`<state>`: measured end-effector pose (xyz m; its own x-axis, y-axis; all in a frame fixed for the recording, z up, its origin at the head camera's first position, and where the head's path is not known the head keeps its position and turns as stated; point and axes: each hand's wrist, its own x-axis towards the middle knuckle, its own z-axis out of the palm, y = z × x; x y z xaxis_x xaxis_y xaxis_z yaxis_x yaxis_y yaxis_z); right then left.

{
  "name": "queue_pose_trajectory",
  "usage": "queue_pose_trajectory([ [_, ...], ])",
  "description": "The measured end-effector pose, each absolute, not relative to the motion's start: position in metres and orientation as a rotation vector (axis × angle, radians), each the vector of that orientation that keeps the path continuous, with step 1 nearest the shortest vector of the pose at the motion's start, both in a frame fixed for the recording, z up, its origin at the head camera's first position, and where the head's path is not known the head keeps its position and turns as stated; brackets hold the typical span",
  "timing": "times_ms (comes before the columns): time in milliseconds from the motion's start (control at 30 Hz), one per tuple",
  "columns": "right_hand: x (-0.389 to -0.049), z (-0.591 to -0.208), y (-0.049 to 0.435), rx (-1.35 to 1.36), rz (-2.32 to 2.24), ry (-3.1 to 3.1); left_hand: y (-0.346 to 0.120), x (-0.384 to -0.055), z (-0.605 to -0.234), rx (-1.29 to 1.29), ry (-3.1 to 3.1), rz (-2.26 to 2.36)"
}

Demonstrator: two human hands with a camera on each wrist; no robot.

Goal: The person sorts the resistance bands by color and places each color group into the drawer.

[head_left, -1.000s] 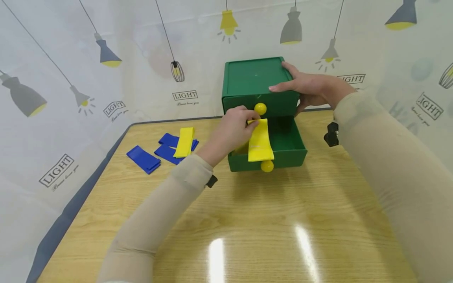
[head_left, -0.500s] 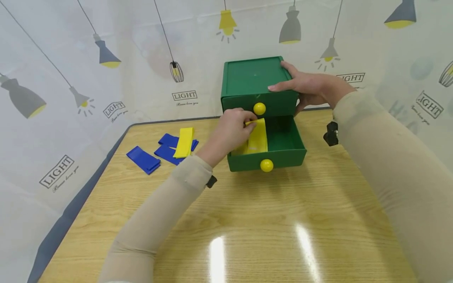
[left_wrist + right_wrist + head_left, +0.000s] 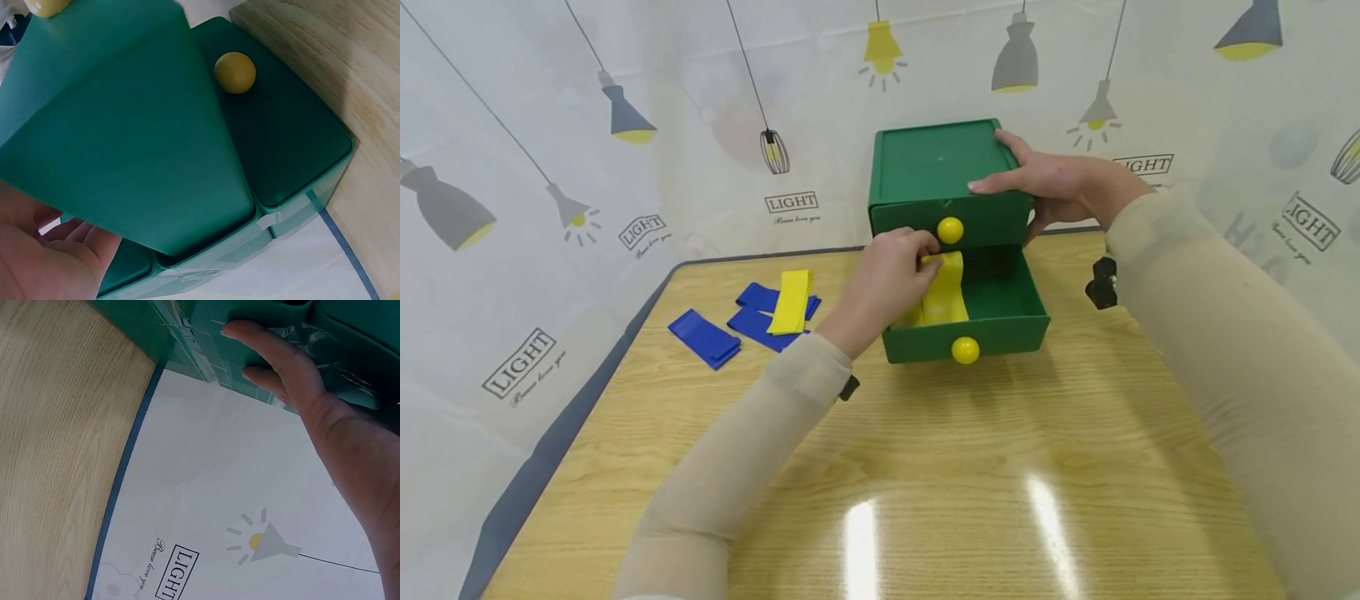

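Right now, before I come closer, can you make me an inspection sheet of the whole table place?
Surface: wood-grain table, shiny, with bright reflections near the front.
Job's things: green drawer cabinet with an open drawer; a held yellow strip is inside that drawer. On the table to the left, another yellow strip lies across blue strips, with a blue bundle beside them.
Clutter: nothing seen.
Left grip: pinches the strip in the drawer.
Right grip: rests on the cabinet's top and right side.
Cables: nothing seen.
Surroundings: white backdrop printed with lamps.
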<state>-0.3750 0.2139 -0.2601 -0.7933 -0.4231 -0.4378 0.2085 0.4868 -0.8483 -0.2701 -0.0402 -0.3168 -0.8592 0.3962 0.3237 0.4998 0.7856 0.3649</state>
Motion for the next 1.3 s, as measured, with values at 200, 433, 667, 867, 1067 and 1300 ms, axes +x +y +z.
queue_pose_trajectory([
  [200,-0.375,-0.260,0.214,-0.175,-1.326,2.113,-0.045,-0.264,-0.311,-0.747,-2.702,-0.698],
  [433,-0.375,-0.260,0.214,-0.169,-1.322,2.112,-0.057,-0.250,-0.299,-0.753,-2.691,-0.852],
  [667,-0.377,-0.260,0.214,-0.170,-1.314,2.125,-0.056,-0.217,-0.300,-0.905,-2.583,-0.896],
  [867,-0.376,-0.260,0.214,-0.172,-1.324,2.117,-0.046,-0.183,-0.318,-1.048,-2.556,-0.781],
  [1067,-0.374,-0.261,0.214,-0.171,-1.331,2.123,-0.040,-0.171,-0.339,-1.054,-2.683,-0.690],
  [1300,-0.373,-0.261,0.214,-0.168,-1.327,2.131,-0.042,-0.170,-0.349,-0.996,-2.736,-0.703],
])
